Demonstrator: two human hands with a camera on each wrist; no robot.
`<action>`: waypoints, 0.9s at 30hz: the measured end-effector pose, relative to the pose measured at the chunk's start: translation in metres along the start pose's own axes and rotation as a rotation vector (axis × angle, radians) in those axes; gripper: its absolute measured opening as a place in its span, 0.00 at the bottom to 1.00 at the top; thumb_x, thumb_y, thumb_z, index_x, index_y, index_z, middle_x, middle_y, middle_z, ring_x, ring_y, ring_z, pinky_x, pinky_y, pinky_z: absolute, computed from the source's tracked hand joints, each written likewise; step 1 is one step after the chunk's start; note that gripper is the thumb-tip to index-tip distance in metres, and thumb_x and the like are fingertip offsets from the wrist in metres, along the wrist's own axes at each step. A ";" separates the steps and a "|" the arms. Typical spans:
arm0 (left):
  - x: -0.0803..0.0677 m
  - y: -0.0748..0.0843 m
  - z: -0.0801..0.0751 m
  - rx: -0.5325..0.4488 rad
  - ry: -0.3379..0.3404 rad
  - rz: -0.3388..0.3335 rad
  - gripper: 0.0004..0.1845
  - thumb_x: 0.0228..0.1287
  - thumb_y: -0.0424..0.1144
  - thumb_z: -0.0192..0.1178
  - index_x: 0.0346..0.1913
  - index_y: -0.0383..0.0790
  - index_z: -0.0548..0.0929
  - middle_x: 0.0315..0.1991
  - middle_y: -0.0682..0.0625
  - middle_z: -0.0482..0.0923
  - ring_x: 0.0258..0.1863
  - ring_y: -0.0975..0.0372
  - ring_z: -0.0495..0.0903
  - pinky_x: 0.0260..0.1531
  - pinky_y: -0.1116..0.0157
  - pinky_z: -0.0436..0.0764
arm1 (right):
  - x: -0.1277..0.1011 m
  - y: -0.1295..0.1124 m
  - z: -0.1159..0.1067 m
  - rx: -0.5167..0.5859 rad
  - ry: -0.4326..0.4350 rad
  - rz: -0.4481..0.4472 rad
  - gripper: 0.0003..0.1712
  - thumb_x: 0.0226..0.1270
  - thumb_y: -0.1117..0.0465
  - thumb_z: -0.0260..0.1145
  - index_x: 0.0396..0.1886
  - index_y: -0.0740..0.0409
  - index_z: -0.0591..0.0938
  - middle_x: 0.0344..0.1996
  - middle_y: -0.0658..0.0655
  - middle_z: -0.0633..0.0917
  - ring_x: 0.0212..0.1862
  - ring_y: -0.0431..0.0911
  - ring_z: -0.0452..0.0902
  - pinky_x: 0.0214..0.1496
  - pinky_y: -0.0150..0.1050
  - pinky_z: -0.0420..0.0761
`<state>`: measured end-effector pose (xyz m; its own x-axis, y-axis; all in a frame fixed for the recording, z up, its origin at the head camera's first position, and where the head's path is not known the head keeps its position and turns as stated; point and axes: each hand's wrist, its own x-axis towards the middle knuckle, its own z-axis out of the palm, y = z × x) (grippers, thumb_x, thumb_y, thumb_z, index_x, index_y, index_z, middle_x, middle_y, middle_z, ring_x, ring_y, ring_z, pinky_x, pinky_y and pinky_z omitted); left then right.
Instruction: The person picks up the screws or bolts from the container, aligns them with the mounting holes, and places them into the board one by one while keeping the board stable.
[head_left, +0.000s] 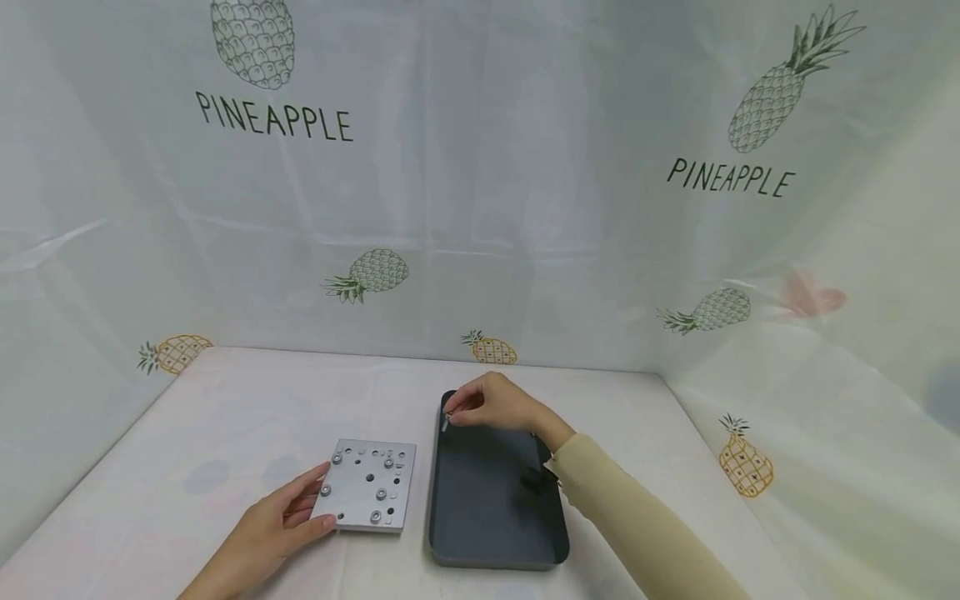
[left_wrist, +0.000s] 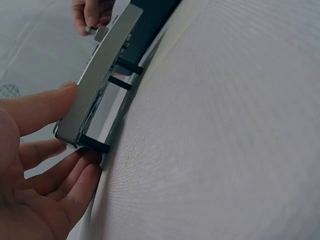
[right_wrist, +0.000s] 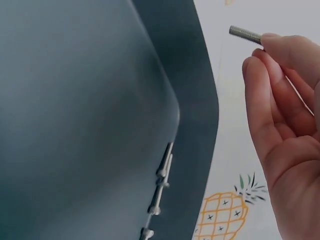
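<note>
Between the thumb and fingertips of my right hand (head_left: 501, 403) is a metal screw (right_wrist: 245, 34), its threaded shank sticking out and its head hidden by the fingers. That hand is over the far left end of a dark grey tray (head_left: 487, 508). Several more screws (right_wrist: 161, 182) lie along the tray's inner edge in the right wrist view. My left hand (head_left: 262, 529) grips the left side of a square silver metal plate (head_left: 351, 502), thumb at its near corner. Several screws sit in the plate's holes, and dark shanks (left_wrist: 131, 66) poke out underneath.
The plate is just left of the tray on a white cloth (head_left: 247, 417). A small dark object (head_left: 536, 481) by the right wrist overlaps the tray. Behind hangs a pale curtain (head_left: 510, 208) printed with pineapples.
</note>
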<state>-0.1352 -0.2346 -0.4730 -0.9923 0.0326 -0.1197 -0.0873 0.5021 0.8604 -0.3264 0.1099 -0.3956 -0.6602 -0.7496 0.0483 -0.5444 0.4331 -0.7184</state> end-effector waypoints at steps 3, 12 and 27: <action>0.002 0.001 0.001 -0.001 -0.008 0.001 0.49 0.63 0.54 0.77 0.82 0.44 0.66 0.73 0.39 0.74 0.65 0.53 0.82 0.56 0.70 0.85 | 0.004 -0.003 0.001 0.003 -0.018 -0.009 0.11 0.71 0.60 0.77 0.49 0.58 0.92 0.40 0.46 0.92 0.42 0.38 0.88 0.49 0.34 0.88; 0.003 -0.002 0.000 -0.011 -0.020 0.011 0.48 0.64 0.51 0.77 0.82 0.42 0.65 0.73 0.36 0.73 0.65 0.52 0.82 0.54 0.74 0.84 | 0.021 -0.017 0.008 0.029 -0.108 -0.052 0.10 0.70 0.62 0.77 0.49 0.56 0.93 0.39 0.43 0.92 0.42 0.38 0.89 0.49 0.34 0.88; 0.003 -0.004 -0.001 -0.019 -0.040 0.003 0.48 0.65 0.51 0.76 0.82 0.40 0.64 0.73 0.35 0.73 0.65 0.52 0.82 0.53 0.75 0.84 | 0.042 -0.030 0.019 -0.013 -0.226 -0.128 0.11 0.69 0.65 0.77 0.50 0.61 0.92 0.39 0.43 0.92 0.41 0.35 0.87 0.47 0.32 0.88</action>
<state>-0.1381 -0.2373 -0.4761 -0.9883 0.0690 -0.1363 -0.0861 0.4853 0.8701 -0.3279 0.0556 -0.3849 -0.4541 -0.8907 -0.0193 -0.6237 0.3332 -0.7071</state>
